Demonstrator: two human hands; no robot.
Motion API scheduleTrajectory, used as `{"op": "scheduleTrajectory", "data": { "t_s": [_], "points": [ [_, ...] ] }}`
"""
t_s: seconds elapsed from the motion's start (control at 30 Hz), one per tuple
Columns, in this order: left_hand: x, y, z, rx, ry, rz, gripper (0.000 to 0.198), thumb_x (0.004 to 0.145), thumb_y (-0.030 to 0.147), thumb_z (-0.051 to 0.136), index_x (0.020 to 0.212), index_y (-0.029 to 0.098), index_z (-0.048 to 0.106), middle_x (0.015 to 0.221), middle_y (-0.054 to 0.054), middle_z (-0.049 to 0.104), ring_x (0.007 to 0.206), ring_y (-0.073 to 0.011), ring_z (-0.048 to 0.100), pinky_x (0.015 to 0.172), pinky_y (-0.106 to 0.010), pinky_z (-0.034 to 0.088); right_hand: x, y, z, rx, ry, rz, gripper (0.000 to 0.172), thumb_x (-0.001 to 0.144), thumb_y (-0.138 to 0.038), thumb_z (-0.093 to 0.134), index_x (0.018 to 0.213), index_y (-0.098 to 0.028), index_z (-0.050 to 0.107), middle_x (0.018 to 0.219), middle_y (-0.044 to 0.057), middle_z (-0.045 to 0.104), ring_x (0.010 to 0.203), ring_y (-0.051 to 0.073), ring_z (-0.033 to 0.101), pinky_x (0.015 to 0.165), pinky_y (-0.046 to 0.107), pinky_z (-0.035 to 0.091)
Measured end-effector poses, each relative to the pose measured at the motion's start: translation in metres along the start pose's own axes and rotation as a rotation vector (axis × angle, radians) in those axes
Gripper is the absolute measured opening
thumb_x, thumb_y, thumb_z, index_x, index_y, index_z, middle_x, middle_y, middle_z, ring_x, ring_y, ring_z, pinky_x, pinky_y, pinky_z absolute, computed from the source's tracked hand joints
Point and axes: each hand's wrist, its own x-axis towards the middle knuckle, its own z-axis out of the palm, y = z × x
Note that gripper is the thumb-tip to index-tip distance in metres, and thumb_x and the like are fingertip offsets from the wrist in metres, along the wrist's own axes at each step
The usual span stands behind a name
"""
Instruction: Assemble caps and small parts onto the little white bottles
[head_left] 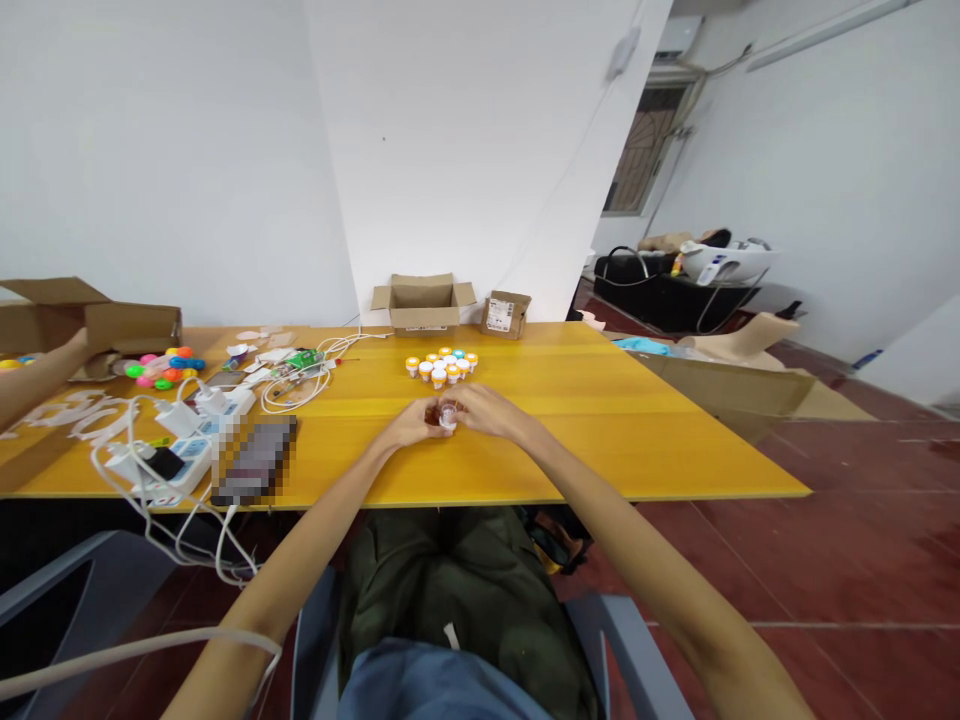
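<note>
My left hand and my right hand meet low over the front middle of the table. Between their fingertips is a small clear container with a pale bottom, and both hands are closed on it. A reddish-brown patch shows beside it against my left fingers; its kind I cannot make out. Just beyond my hands stands a cluster of several small white pieces with orange-yellow bands, one of them with a blue-green band. Fingers cover part of the container.
An open cardboard box and a smaller carton stand against the wall. To the left lie a phone, a power strip with white cables, and colourful balls. Another person's arm reaches toward a box.
</note>
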Motion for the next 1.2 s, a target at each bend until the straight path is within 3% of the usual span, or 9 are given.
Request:
{"op": "scheduleTrajectory", "data": {
  "t_s": [0.23,0.6,0.77,1.0,1.2],
  "points": [
    [-0.002,0.004,0.001,0.024,0.008,-0.007,0.033,0.057,0.027,0.085,0.080,0.016,0.064,0.073,0.002,0.065,0.072,-0.0148,0.060,0.076,-0.029,0.049,0.001,-0.009,-0.009,-0.097,-0.060,0.010,0.015,0.080,-0.006,0.059,0.082,-0.017,0.068,0.085,0.007,0.069,0.083,0.021,0.060,0.069,0.027,0.037],
    [-0.003,0.009,0.001,0.046,-0.003,-0.023,0.029,0.058,0.024,0.085,0.078,0.015,0.066,0.072,0.001,0.066,0.071,-0.0151,0.062,0.073,-0.028,0.049,0.005,0.017,-0.002,-0.004,-0.059,-0.169,0.027,0.080,-0.002,0.057,0.096,-0.019,0.069,0.104,0.007,0.067,0.095,0.021,0.060,0.082,0.030,0.044],
    [-0.004,0.010,0.002,0.027,-0.008,-0.029,0.034,0.056,0.028,0.086,0.080,0.016,0.065,0.073,0.001,0.065,0.071,-0.0146,0.060,0.074,-0.028,0.049,0.006,0.011,-0.009,-0.013,-0.094,-0.109,0.025,0.079,-0.002,0.060,0.093,-0.018,0.070,0.100,0.007,0.068,0.095,0.021,0.061,0.081,0.030,0.044],
    [-0.003,0.007,0.002,0.014,-0.014,-0.016,0.037,0.056,0.032,0.087,0.082,0.016,0.066,0.074,0.002,0.064,0.071,-0.0147,0.059,0.075,-0.029,0.048,0.005,-0.001,-0.013,-0.129,-0.093,0.013,0.007,0.085,-0.019,0.067,0.090,-0.020,0.071,0.094,0.008,0.070,0.089,0.024,0.063,0.073,0.029,0.043],
    [-0.002,0.005,0.001,0.017,-0.013,-0.006,0.036,0.057,0.030,0.087,0.084,0.016,0.068,0.073,0.002,0.065,0.072,-0.0152,0.061,0.075,-0.030,0.049,0.005,-0.005,-0.013,-0.180,-0.097,-0.004,0.007,0.086,-0.016,0.064,0.089,-0.019,0.069,0.097,0.012,0.070,0.091,0.026,0.063,0.076,0.032,0.045]
  ]
}}
